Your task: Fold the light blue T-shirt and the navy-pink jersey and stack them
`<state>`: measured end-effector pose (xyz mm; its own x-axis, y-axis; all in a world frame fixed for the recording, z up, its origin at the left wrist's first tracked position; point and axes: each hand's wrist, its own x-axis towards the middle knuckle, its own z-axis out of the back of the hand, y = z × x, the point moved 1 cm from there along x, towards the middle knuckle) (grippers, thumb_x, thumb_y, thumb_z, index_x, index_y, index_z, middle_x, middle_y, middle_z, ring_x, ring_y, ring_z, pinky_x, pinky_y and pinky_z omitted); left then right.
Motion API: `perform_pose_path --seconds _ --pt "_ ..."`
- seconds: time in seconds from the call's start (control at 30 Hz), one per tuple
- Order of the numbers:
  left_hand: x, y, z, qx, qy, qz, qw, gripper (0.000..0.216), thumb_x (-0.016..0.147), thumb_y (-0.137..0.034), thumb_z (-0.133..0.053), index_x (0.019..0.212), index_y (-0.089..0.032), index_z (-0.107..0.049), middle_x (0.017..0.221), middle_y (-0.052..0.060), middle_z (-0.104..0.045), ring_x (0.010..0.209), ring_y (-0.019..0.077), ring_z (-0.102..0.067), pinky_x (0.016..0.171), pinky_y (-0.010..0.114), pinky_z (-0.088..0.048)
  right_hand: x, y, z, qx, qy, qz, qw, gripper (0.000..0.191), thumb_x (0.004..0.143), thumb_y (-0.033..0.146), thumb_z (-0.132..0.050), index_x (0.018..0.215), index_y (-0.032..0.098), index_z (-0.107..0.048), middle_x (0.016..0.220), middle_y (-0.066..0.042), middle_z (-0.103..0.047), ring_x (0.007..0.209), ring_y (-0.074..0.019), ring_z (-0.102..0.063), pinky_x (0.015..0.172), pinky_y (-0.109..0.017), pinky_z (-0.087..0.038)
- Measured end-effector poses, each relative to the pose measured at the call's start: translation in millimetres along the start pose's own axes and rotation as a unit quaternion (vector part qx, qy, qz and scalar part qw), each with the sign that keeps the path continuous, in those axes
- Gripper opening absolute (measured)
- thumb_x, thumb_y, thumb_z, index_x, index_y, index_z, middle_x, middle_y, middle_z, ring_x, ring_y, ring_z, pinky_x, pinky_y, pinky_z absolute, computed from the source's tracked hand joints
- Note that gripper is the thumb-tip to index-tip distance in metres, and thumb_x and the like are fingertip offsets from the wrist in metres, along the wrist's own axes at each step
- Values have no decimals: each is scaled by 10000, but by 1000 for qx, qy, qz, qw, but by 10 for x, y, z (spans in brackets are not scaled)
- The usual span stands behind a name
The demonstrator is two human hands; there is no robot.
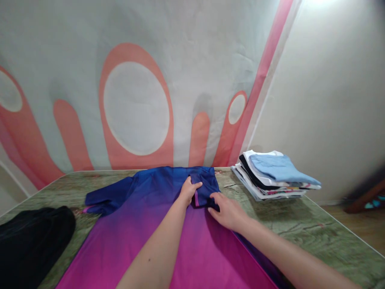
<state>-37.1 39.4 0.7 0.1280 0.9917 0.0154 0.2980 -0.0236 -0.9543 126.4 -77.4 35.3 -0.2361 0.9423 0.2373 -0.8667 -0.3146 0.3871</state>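
Observation:
A long shirt fading from dark blue at the top to bright magenta below lies flat on the table, one sleeve spread out to the left. Its right sleeve is folded in over the chest. My left hand pinches the edge of that folded sleeve near the collar. My right hand rests on the sleeve's lower corner, fingers curled onto the cloth.
A stack of folded clothes with a light blue piece on top sits at the table's far right. A black garment lies heaped at the left edge. The green marbled table ends against a painted wall.

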Motion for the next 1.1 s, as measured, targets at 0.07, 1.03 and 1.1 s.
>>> perform_pose_path --seconds 0.07,1.03,1.1 --pt "-28 -38 -21 -27 22 24 999 511 560 -249 -844 1004 -123 -625 885 102 -735 828 263 -699 849 431 -527 -159 55 -54 -64 5 -14 998 331 855 313 -536 1177 235 -523 1072 -83 -612 937 -229 -607 722 -305 -431" --pt "-81 -31 -64 30 8 37 999 422 694 -225 -697 1091 -162 -566 892 80 -723 811 224 -699 792 389 -549 1146 -421 -25 -28 -130 -81 988 422 855 83 -394 1241 163 -546 1235 -140 -537 1087 -216 -573 949 -347 -428" --pt "-61 -86 -48 67 -5 43 997 324 731 -226 -655 1038 -149 -588 872 99 -721 806 236 -697 778 399 -548 926 -375 -60 -24 -131 -62 989 434 864 102 -405 1278 162 -517 1291 -135 -506 1149 -205 -542 989 -337 -414"
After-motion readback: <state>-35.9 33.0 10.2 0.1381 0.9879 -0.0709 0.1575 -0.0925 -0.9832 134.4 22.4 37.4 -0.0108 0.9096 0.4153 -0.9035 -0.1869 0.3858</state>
